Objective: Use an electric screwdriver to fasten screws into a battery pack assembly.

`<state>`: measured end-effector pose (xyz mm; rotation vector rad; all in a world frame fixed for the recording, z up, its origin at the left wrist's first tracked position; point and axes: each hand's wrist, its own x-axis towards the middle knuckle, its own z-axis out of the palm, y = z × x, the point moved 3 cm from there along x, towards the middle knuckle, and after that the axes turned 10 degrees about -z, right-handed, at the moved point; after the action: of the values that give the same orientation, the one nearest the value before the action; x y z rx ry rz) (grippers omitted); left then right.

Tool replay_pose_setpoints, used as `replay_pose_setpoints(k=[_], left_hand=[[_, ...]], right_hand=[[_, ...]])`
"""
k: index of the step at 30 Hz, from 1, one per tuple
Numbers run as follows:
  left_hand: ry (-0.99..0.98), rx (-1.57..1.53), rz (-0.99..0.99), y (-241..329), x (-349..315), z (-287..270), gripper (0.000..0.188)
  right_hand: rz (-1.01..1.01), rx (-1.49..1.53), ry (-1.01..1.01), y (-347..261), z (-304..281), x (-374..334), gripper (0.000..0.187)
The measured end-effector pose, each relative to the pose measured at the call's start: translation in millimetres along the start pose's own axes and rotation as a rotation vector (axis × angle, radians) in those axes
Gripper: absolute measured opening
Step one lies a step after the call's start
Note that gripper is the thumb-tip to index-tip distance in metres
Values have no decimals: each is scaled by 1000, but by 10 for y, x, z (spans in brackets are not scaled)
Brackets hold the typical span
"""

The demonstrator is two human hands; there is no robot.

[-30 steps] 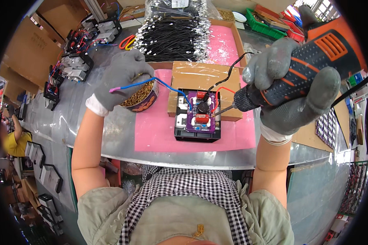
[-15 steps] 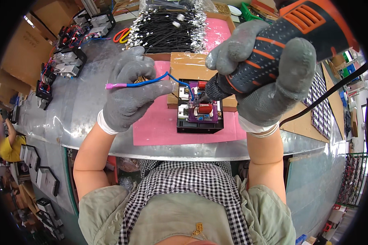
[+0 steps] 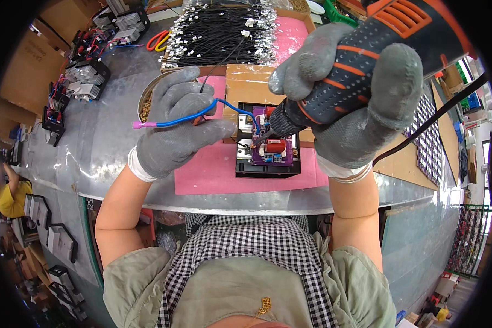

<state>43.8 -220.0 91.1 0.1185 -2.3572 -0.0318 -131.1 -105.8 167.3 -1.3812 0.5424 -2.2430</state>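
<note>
My right hand (image 3: 361,109), in a grey glove, is wrapped round an orange and black power screwdriver (image 3: 333,82). Its bit points down left at the edge of a purple circuit board (image 3: 265,157) in a black housing (image 3: 268,170); the exact contact is hard to see. My gloved left hand (image 3: 172,136) is beside the board, fingers curled round a thin black cable (image 3: 205,83) whose white connectors dangle above. Across this hand lies a blue wire (image 3: 191,118) with a pink sleeve at its end, running to the board. What the curled fingers cover is partly hidden.
A pink mat (image 3: 202,177) and cardboard (image 3: 249,82) lie under the housing. Beyond is a pile of black cables (image 3: 213,35). A round tin of brass bits (image 3: 146,104) stands by my left hand. Heat-sink units (image 3: 87,79) line the left; a power cord (image 3: 437,112) hangs at right.
My left fingers have loosened and shifted slightly, uncovering the tin behind them. The cable's connectors have swung a little. The screwdriver bit sits slightly lower and left, at the board's left edge.
</note>
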Motion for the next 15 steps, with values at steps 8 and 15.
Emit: replay_pose_setpoints(k=[8, 15], left_hand=[[-88, 51, 2, -42, -60, -3, 30], [-445, -151, -190, 235, -132, 195, 60]], right_hand=[[140, -333, -115, 88, -83, -69, 64], [155, -355, -169, 141, 34, -67, 58]])
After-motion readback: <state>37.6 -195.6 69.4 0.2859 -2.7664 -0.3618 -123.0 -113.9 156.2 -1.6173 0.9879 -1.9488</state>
